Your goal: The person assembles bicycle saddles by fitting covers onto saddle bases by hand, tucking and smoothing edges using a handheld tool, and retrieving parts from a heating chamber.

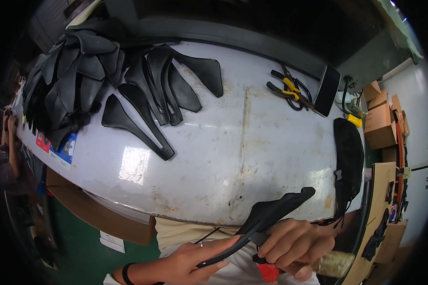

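Note:
My left hand [192,259] grips the rear end of a black moulded, saddle-shaped part [275,207], fingers on one face, a ring on one finger. The part is tilted up above the table's near edge. My right hand [294,244] is closed round a hand tool with a yellowish, tape-like handle end [335,264]. A flat dark grey piece [258,238] sticks out of that fist against the part; whether it is a blade I cannot tell. Something red [268,272] shows just below the fist.
Loose black parts [162,83] lie across the left of the white table [209,156], beside a big heap of them [76,71]. Yellow-handled pliers [290,90], a phone [327,90] and a black pouch [348,166] are at right. Cardboard boxes [381,126] stand beyond. Another person [12,161] is far left.

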{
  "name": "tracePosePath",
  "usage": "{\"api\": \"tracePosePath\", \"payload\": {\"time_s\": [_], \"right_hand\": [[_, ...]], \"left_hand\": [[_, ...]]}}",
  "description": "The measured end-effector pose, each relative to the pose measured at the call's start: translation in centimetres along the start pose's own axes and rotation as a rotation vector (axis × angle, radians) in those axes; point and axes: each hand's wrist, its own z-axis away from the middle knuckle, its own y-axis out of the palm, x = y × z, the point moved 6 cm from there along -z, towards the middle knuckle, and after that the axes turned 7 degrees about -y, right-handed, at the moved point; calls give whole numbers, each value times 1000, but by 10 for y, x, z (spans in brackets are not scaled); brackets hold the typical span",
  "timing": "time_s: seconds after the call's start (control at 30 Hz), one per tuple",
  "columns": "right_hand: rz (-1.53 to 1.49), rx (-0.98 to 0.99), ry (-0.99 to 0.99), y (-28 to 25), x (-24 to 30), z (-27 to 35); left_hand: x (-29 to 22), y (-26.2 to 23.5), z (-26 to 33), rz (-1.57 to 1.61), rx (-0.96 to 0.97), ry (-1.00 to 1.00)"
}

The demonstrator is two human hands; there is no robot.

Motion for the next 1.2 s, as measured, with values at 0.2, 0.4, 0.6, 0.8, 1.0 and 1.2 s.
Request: {"api": "tracePosePath", "payload": {"time_s": [0.2,0.4,0.6,0.8,1.0,1.2], "right_hand": [[141,268,-24,-17,6,-30],[155,374,21,-20,9,-43],[-535,128,79,-13,-5,-34],[-231,58,14,40,-8,5],[-226,-129,53,45,-13,11],[24,264,81,64,-6,-2]], "left_hand": [[10,-8,1,-195,150,-96],[-7,-18,-4,-255,99,62],[-3,-21,-1,271,28,-107],[0,-1,-28,265,161,-105],[-10,5,-30,26,173,209],[-20,12,-32,-11,75,260]]}}
